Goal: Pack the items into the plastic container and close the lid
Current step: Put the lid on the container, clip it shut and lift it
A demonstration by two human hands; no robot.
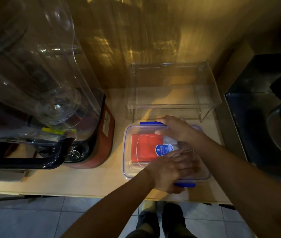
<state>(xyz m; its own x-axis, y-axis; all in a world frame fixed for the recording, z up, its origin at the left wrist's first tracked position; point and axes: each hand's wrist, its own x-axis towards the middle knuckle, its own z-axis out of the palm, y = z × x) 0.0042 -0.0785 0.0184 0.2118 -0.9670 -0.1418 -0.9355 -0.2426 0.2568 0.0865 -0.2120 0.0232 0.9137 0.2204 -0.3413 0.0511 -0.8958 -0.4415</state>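
Bare bench (91, 179) lies left of the container (127, 152) — blender (88, 134) bounds it; clear rack (172, 93) stands close behind.

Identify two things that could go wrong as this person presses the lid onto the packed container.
1. The left hand rests beside the near blue clip; its fingers might get pinched as the clip snaps.
2. The lid looks unlatched, both clips sticking out. Uneven pressure from the right hand could leave one side unsealed over the red cloth and labelled packet.

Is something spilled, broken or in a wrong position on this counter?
Nothing stands out. The plastic container sits flat on the counter, the red item lies inside, and both hands press the lid. No spill shows.
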